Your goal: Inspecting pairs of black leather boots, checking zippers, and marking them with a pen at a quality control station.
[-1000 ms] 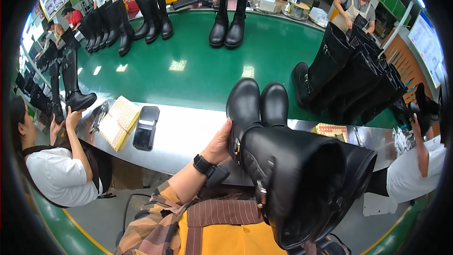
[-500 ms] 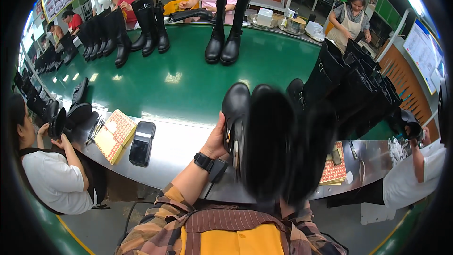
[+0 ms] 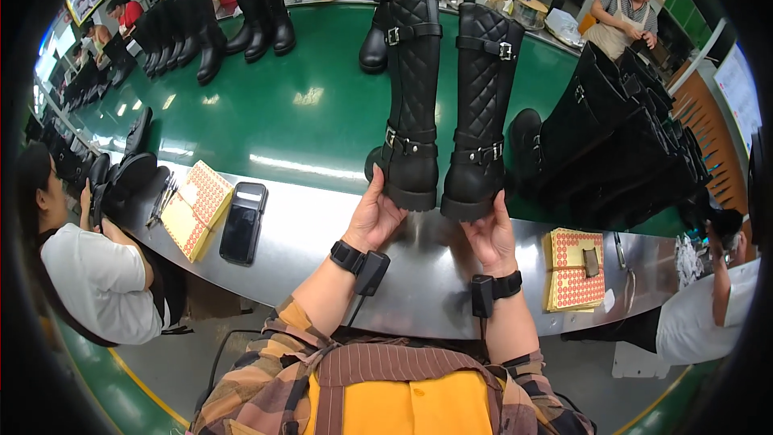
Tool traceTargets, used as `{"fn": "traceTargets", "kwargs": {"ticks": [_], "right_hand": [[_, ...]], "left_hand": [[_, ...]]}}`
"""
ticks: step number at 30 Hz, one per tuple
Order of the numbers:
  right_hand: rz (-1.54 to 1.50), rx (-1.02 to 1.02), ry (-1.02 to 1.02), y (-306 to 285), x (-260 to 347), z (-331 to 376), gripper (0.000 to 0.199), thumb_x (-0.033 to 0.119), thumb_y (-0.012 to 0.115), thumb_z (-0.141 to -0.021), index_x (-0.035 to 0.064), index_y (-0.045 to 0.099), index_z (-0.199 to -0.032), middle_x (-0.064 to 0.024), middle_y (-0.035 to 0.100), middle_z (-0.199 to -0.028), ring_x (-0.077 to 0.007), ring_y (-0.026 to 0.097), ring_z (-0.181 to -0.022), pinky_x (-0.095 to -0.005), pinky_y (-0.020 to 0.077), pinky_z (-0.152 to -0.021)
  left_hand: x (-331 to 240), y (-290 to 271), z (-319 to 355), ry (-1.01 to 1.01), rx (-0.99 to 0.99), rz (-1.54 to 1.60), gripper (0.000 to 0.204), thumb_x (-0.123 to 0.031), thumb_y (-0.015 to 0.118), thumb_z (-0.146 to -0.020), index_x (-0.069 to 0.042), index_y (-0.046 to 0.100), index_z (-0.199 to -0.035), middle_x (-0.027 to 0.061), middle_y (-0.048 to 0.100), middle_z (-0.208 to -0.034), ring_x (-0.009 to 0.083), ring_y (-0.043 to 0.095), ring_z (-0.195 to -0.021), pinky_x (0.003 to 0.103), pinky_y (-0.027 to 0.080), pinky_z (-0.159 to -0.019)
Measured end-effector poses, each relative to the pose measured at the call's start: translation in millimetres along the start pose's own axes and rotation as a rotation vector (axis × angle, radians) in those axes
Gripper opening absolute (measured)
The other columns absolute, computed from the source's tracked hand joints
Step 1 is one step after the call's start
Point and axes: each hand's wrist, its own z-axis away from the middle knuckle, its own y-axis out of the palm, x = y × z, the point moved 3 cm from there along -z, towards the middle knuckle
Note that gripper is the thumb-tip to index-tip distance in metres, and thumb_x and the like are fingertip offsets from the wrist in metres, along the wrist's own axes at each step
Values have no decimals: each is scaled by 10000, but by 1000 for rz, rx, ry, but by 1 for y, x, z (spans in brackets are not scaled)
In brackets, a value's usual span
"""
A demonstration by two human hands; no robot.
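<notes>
Two tall black quilted boots with buckled straps stand upright side by side at the near edge of the green conveyor belt (image 3: 306,113). My left hand (image 3: 377,217) grips the heel of the left boot (image 3: 412,97). My right hand (image 3: 487,235) holds the heel and sole of the right boot (image 3: 481,105). Both wrists wear black bands with small devices.
A steel ledge (image 3: 419,274) runs along the belt. On it lie a black phone (image 3: 243,222), a yellow sticker pad (image 3: 196,208) and another sticker pad (image 3: 573,269). Black boots lean in a pile (image 3: 636,153) at right; more boots (image 3: 241,8) stand at the far side. Seated people work around.
The boots were held tipped toward me, shafts down over the ledge. They now stand upright on the belt's edge with my hands at their heels.
</notes>
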Motion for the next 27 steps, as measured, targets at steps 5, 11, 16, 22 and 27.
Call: {"fn": "traceTargets", "kwargs": {"ticks": [5,11,16,22,27], "right_hand": [[-15,-44,-68,-2,3,-1,508,331,671,-943,85,503,-1354,-87,562,-1357,-251,536,-1257,-436,444,-1086],[5,-36,-89,5,3,1,496,320,675,-941,72,513,-1338,-84,565,-1349,-241,540,-1251,-428,454,-1079],[67,-37,-92,5,4,1,508,364,630,-963,77,491,-1358,-95,554,-1375,-259,533,-1266,-431,455,-1083],[81,-37,-107,-1,4,1,518,372,609,-976,76,478,-1380,-91,542,-1397,-249,534,-1267,-417,456,-1078],[106,-63,-147,-2,4,2,483,382,587,-987,69,533,-1351,-98,605,-1337,-231,577,-1220,-393,490,-1022]], "left_hand": [[1,-4,-3,28,-50,-63,612,-509,564,-957,-97,456,-1396,71,562,-1375,210,542,-1260,385,443,-1061],[4,-4,-3,-4,-72,-43,608,-485,547,-970,-99,431,-1425,78,551,-1397,229,538,-1272,402,437,-1079],[7,0,-2,-12,-65,-82,629,-518,568,-949,-98,452,-1403,66,564,-1375,203,550,-1246,376,450,-1056],[8,-2,-2,22,-29,-98,646,-531,559,-951,-98,445,-1416,71,553,-1398,215,528,-1276,387,424,-1072],[9,-4,-2,21,-35,-84,623,-500,558,-969,-111,431,-1439,49,516,-1442,220,499,-1305,413,391,-1093]]}}
